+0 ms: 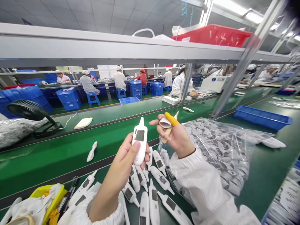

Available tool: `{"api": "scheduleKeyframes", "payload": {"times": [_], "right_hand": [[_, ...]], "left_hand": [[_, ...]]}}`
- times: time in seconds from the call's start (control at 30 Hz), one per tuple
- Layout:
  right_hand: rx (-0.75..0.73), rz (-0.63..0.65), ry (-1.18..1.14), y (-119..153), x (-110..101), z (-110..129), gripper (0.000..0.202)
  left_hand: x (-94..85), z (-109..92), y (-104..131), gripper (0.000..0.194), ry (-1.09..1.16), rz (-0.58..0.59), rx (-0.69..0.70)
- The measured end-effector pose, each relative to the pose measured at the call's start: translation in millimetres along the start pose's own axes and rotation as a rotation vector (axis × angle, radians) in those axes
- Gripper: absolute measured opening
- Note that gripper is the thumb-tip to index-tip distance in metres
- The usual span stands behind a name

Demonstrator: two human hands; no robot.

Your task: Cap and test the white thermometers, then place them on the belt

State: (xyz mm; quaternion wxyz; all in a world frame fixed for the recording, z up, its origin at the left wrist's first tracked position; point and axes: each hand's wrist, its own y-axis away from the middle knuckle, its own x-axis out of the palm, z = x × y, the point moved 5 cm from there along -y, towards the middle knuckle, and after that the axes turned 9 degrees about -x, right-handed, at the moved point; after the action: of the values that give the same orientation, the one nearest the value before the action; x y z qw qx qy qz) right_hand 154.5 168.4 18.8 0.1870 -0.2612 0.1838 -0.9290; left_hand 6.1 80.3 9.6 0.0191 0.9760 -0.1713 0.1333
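My left hand (133, 153) is closed around a white ear thermometer (140, 142), held upright with its probe tip up and its grey screen facing me. My right hand (174, 134), a yellow finger cot on its thumb, pinches a small grey-white hollow cap (165, 122) with its opening turned toward me. A pale beige stick-like tool (167, 132) also lies in those fingers; its kind is unclear. The two hands are apart. Below them several white thermometers (154, 200) lie on the green table. Beside my right forearm a clear plastic bag (215, 153) holds many similar caps.
A green conveyor belt (67, 150) runs across, carrying a white thermometer (92, 152). A yellow bin (55, 203) stands front left, a black fan (35, 115) behind it. A blue tray (262, 117) sits at right. A shelf beam (93, 47) crosses above; co-workers sit beyond.
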Motion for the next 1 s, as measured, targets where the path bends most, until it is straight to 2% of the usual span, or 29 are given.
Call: {"api": "scheduleKeyframes", "payload": {"times": [0.07,0.17,0.3,0.43,0.57,0.73,0.9,1.0], "right_hand": [[0.009,-0.052,-0.023,12,-3,4,0.038],[-0.015,-0.062,-0.04,26,-1,7,0.043],[-0.08,-0.03,-0.04,37,9,9,0.04],[-0.124,-0.042,-0.04,39,15,14,0.028],[-0.145,-0.07,-0.044,38,20,18,0.034],[-0.174,-0.128,-0.007,37,15,19,0.032],[-0.274,-0.24,0.11,41,4,21,0.037],[-0.328,-0.219,0.186,43,5,21,0.031]], "left_hand": [[5.9,1,4,0.024,-0.016,0.027,0.005],[10.2,5,10,0.03,-0.059,0.045,-0.021],[9.3,8,15,0.043,-0.126,-0.024,-0.009],[12.2,9,16,0.045,-0.182,-0.058,-0.021],[15.2,10,19,0.046,-0.209,-0.117,-0.079],[19.9,12,19,0.055,-0.196,-0.101,-0.115],[14.9,11,13,0.067,-0.402,-0.283,-0.047],[16.3,14,9,0.073,-0.526,-0.313,-0.035]]}}
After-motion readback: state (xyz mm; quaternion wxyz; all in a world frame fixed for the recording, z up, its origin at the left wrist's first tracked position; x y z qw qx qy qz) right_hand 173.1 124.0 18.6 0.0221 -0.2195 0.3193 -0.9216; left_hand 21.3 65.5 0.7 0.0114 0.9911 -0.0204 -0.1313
